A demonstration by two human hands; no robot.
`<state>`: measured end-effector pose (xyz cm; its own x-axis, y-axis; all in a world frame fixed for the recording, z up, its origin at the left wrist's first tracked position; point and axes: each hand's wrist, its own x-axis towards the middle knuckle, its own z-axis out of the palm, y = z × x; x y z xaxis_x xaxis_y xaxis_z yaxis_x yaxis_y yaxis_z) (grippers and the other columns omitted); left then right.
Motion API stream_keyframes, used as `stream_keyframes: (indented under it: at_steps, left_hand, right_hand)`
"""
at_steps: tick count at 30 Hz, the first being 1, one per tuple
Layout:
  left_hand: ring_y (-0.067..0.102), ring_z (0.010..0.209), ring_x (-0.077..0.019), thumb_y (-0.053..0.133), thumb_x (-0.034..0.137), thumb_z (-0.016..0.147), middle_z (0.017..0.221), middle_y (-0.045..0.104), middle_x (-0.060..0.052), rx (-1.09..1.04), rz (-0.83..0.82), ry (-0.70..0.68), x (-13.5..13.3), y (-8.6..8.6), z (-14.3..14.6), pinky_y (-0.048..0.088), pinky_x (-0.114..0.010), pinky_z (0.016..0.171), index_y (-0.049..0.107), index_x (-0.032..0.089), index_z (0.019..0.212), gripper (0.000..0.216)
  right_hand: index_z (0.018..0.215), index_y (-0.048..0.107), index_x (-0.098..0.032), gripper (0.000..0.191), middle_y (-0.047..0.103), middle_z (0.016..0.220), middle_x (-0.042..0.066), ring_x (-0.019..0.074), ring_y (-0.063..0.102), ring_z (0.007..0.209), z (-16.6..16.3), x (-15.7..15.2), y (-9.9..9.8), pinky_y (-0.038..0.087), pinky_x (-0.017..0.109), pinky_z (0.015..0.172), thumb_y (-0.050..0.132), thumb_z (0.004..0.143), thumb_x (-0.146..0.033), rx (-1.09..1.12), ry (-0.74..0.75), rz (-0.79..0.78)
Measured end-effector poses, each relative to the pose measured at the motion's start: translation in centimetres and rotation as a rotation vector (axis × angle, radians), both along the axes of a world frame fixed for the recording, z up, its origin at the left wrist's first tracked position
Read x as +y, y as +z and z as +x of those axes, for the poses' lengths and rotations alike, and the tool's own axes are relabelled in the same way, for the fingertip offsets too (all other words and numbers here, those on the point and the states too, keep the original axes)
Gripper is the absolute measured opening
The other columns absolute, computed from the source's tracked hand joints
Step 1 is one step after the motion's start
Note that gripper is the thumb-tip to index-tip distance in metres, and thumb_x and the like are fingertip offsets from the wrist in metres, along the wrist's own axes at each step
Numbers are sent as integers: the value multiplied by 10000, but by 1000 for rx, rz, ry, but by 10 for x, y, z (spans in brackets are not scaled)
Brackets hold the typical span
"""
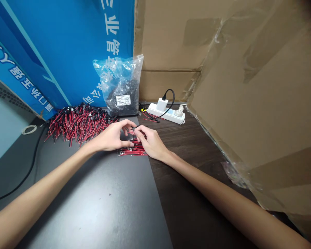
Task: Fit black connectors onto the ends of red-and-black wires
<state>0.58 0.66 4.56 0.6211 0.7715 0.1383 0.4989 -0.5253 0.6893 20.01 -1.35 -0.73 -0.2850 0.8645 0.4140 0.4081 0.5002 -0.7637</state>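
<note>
My left hand and my right hand meet over a small bundle of red and black wires lying on the grey mat. Both hands have their fingers curled in a pinch around a thin wire piece held between them. A large heap of red and black wires lies just left of my left hand. Behind the hands stands a clear plastic bag of small black parts with a white label.
A white power strip with a charger and black cable sits at the back on the dark wooden table. Cardboard walls close off the right and back. A blue printed board leans at the left. A black cable runs along the left.
</note>
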Motion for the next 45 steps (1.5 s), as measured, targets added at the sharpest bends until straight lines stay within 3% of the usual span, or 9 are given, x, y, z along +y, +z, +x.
stream_keyframes:
  at_steps: [8,17,22,28,37,45]
  left_hand:
    - [618,839,-178,783,331,742,977,695,-38,-45,-40,20,-4,-5,7,495,-308,773,623,157,1106,434]
    - [650,839,-190,768,349,756,1003,727,-39,-9,15,38,-8,-12,12,490,-310,770,632,160,1089,405]
    - [649,838,-193,784,374,740,987,727,-43,-32,-13,38,-7,-11,11,492,-312,761,640,163,1094,437]
    - [656,774,-176,757,333,758,874,726,-37,-129,-167,37,-4,-11,8,504,-304,726,628,154,1106,412]
    - [665,803,-166,711,241,753,919,722,-44,-163,-179,1,-3,-14,9,538,-311,777,629,149,1051,323]
    - [666,761,-168,749,365,764,857,710,-63,-215,-211,92,4,-6,3,563,-339,763,641,132,994,344]
  right_hand:
    - [901,638,-188,204,683,897,44,167,620,811,1,-2,-2,453,302,776,492,1020,-267,19,86,96]
    - [873,710,-209,233,660,846,51,199,553,817,2,-1,-3,456,357,768,531,1015,-256,-35,37,320]
    - [904,746,-232,213,661,876,53,209,573,861,1,0,-3,485,376,788,555,999,-244,-15,-14,325]
    - [936,763,-227,180,668,902,59,208,593,863,1,0,-5,506,380,779,589,971,-199,26,-14,368]
    - [958,756,-227,214,662,915,64,211,594,881,1,1,-6,506,392,810,554,969,-156,14,-19,332]
    - [932,750,-210,169,657,881,58,201,621,848,1,3,-7,518,363,778,586,969,-202,76,-142,274]
